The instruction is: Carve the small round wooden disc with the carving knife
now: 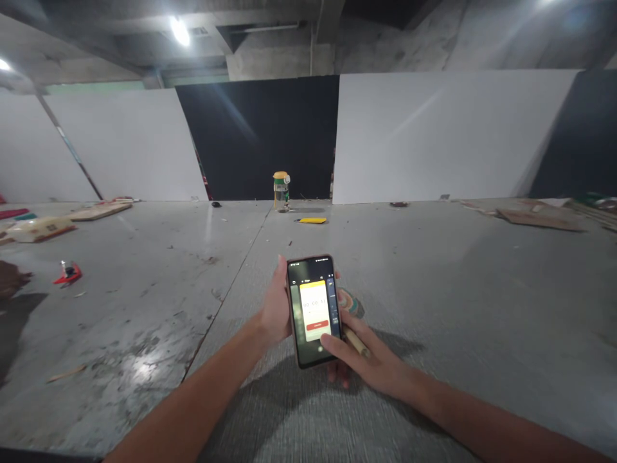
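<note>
We are holding a phone in our left grip, which is closing around its left edge, and we are keeping the lit screen tilted up toward us. Our right grip is holding a pale stick between thumb and fingers, while its thumb is touching the lower part of the screen, just below a red button; a row of dark digits is showing above that button on a light card. Just behind the phone's right side, a round, colourful thing is partly hiding, and we are not managing to tell whether it is joining the stick. Below and around our arms, the grey floor is spreading out. Ahead of the phone, a yellow cutter is lying on it, and just beyond, to the left, a clear bottle with a yellow lid is standing upright. Off to our left, a small red tool is lying well apart. Farther out, a black panel is rising behind the bottle, with white panels flanking it, and a bright lamp is shining overhead.
</note>
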The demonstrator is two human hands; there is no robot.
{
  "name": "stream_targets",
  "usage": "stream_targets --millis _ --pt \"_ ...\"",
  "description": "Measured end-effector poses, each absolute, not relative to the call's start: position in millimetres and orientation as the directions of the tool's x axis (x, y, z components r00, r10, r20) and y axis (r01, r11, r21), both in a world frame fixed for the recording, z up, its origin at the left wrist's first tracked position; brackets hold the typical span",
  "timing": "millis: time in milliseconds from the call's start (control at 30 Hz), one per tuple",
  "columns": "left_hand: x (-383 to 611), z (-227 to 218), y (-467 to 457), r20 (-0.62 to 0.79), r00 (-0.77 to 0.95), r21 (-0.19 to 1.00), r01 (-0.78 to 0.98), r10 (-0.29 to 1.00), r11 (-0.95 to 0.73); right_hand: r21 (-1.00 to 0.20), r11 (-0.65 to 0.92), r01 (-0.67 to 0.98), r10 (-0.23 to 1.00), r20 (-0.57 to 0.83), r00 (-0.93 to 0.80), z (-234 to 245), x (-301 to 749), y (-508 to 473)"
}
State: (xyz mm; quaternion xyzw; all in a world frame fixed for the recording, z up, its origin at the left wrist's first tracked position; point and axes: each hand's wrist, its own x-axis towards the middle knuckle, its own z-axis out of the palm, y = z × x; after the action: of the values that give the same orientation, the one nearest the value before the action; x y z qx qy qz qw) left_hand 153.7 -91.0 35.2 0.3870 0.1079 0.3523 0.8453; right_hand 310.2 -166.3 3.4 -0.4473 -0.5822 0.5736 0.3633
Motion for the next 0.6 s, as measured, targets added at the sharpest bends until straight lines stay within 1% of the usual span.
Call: stream_targets --millis 133,267,333,433,500,600 --pt "156.1 34.5 -92.6 0.090 0.731 0.706 -0.526 0.676 0.475 -0.993 -0.065 0.101 0.932 -0.096 -0.349 4.3 310.2 -166.0" --pt "157.5 37.4 -92.8 0.083 0.731 0.659 -0.550 0.677 0.513 -0.996 -0.027 0.081 0.918 -0.057 -0.393 5.4 310.5 -166.4" --pt "154.8 39.7 -88.9 0.060 0.718 0.654 -0.553 0.693 0.516 -0.997 -0.004 0.077 0.909 -0.036 -0.415 6.6 311.0 -166.3" --pt "142.2 43.1 -76.7 0.047 0.676 0.696 -0.550 0.735 0.461 -0.993 0.004 0.121 0.906 -0.047 -0.421 9.8 312.4 -164.7" --pt "128.9 45.5 -67.0 0.078 0.618 0.698 -0.594 0.783 0.399 -0.988 0.000 0.155 0.901 -0.067 -0.429 11.3 313.3 -162.9" --pt "107.4 48.2 -54.8 0.142 0.578 0.708 -0.627 0.804 0.326 -0.989 0.015 0.144 0.892 -0.052 -0.450 9.6 314.5 -160.2"
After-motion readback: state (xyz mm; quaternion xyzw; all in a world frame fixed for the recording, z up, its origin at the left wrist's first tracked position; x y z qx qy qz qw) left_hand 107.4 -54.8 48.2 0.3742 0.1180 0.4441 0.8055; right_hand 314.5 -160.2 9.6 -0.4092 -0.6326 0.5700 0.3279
